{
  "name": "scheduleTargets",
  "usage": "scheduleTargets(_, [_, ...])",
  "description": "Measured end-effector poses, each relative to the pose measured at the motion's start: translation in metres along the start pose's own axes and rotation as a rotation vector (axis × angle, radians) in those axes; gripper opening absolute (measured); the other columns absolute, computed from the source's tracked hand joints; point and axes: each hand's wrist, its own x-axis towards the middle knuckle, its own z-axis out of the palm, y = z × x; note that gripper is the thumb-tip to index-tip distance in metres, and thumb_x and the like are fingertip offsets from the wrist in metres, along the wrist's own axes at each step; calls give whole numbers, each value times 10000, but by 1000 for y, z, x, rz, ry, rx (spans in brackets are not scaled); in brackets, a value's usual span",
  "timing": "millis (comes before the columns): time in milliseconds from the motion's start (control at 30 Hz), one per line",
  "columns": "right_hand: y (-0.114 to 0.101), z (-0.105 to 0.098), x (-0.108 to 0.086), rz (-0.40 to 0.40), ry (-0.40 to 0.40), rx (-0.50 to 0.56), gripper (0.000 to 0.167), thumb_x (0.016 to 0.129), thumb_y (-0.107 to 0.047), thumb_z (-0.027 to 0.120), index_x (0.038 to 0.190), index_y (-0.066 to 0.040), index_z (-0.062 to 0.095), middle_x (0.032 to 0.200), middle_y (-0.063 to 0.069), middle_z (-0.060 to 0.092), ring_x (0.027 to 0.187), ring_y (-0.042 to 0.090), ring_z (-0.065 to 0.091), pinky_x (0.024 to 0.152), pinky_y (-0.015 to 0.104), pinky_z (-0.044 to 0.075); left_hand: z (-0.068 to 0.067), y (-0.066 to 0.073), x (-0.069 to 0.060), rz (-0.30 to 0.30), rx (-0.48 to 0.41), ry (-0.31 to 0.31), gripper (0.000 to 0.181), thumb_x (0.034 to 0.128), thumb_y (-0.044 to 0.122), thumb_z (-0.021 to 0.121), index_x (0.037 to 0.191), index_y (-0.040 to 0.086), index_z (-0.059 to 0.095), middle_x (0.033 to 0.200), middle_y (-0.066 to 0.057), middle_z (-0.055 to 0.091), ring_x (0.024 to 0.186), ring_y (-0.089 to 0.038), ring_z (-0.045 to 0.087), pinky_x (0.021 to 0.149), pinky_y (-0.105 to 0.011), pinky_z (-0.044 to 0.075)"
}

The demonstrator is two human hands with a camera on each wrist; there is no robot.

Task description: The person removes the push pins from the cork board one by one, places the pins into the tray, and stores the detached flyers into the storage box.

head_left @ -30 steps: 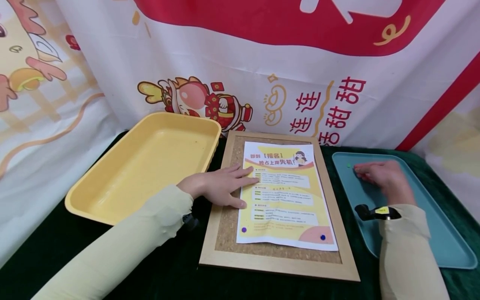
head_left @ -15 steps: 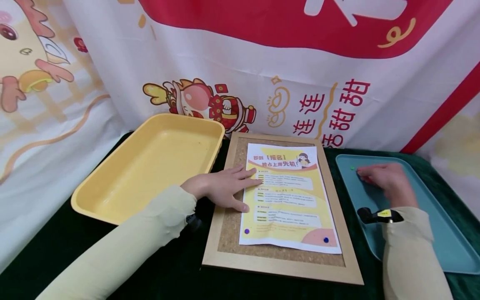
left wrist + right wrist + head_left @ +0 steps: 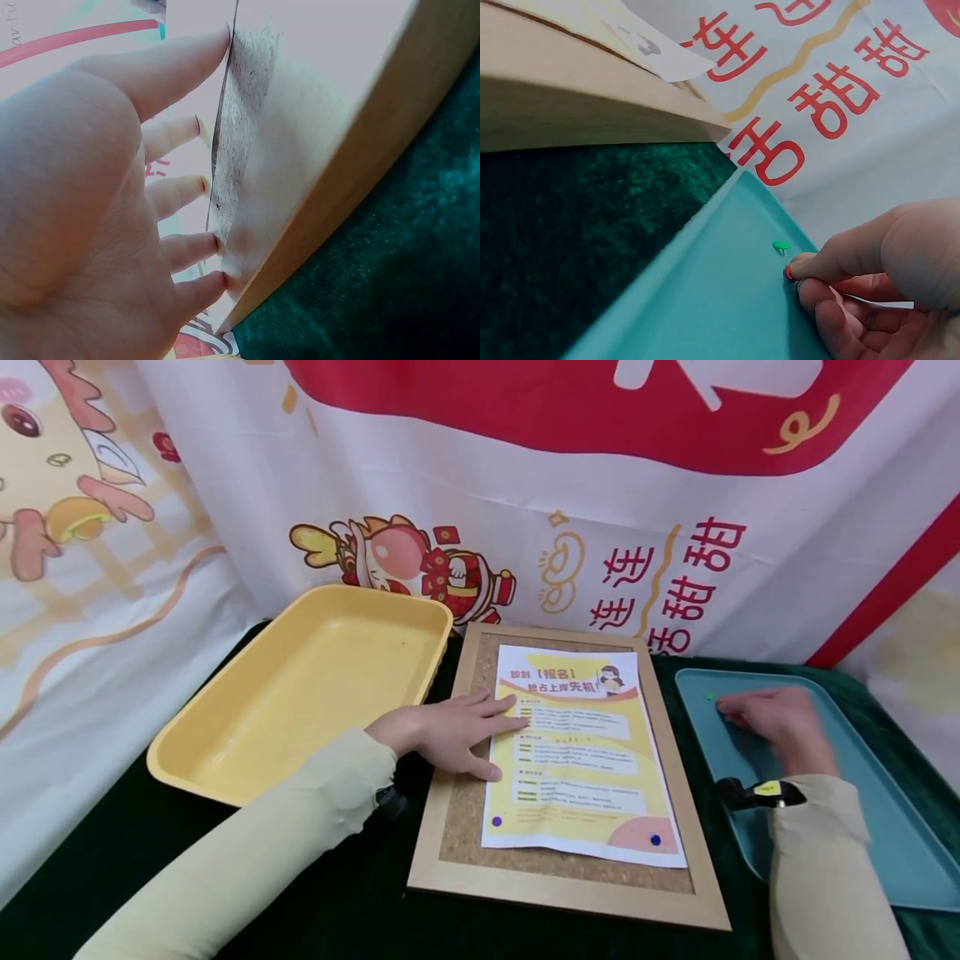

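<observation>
My left hand [image 3: 457, 735] lies spread over the left side of a yellow printed sheet [image 3: 577, 777] on a wood-framed cork board [image 3: 465, 827]. In the left wrist view its fingertips rest along the board's edge area. A purple thumbtack [image 3: 497, 821] and a blue thumbtack [image 3: 656, 840] sit in the sheet's lower corners. Over the blue-green tray [image 3: 892, 827], my right hand [image 3: 780, 727] pinches a red thumbtack [image 3: 788, 272] between thumb and finger; the fingers partly hide it. A green thumbtack [image 3: 781, 245] lies on the tray just beyond those fingertips.
A deep yellow basin [image 3: 300, 693] stands left of the board, behind my left forearm. Dark green cloth [image 3: 330, 893] covers the table. A printed white and red curtain [image 3: 465, 460] hangs close behind the board, basin and tray.
The head view has shifted slightly, so the scene sits a little further right. Both hands keep nearly the same places on the board and the tray.
</observation>
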Motion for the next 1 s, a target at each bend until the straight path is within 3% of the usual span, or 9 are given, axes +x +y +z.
scheduleTargets(167, [-3, 5, 5, -27, 12, -13, 585, 1055, -454, 632, 1460, -33, 611, 1270, 174, 629, 1189, 340, 505, 897, 428, 467, -1, -2, -4, -10, -10, 11, 816, 1045, 544, 610, 1715, 313, 205, 1814, -23, 8, 1676, -373, -58, 1360, -551, 66])
scheduleTargets(433, [-1, 5, 5, -97, -44, -44, 555, 1094, -389, 586, 1554, -80, 543, 1571, 246, 489, 1317, 393, 471, 979, 481, 473, -1, -3, -6, -6, -27, 15, 809, 1046, 525, 619, 1714, 290, 227, 1813, -46, 33, 1676, -385, -51, 1355, -571, 72])
scheduleTargets(700, [10, 0, -1, -246, -105, -78, 628, 1104, -442, 545, 1595, -58, 474, 1608, 287, 446, 1387, 437, 443, 984, 447, 493, 0, -1, -4, -7, -30, 16, 807, 1045, 518, 622, 1713, 289, 230, 1814, -43, 37, 1677, -380, -50, 1357, -564, 69])
scheduleTargets(833, [15, -1, -2, -260, -114, -91, 690, 1092, -490, 544, 1621, -63, 427, 1622, 299, 403, 1385, 468, 418, 979, 496, 496, 1, 1, -3, -5, -24, 10, 807, 1044, 521, 624, 1712, 289, 234, 1813, -46, 41, 1676, -389, -41, 1358, -562, 76])
scheduleTargets(1000, [17, 1, -6, -262, -64, -35, 713, 1087, -499, 547, 1623, -49, 413, 1594, 289, 422, 1324, 419, 477, 927, 424, 495, 0, 2, -1, 9, -10, 12, 804, 1047, 522, 618, 1713, 285, 234, 1813, -49, 39, 1675, -391, -40, 1360, -554, 70])
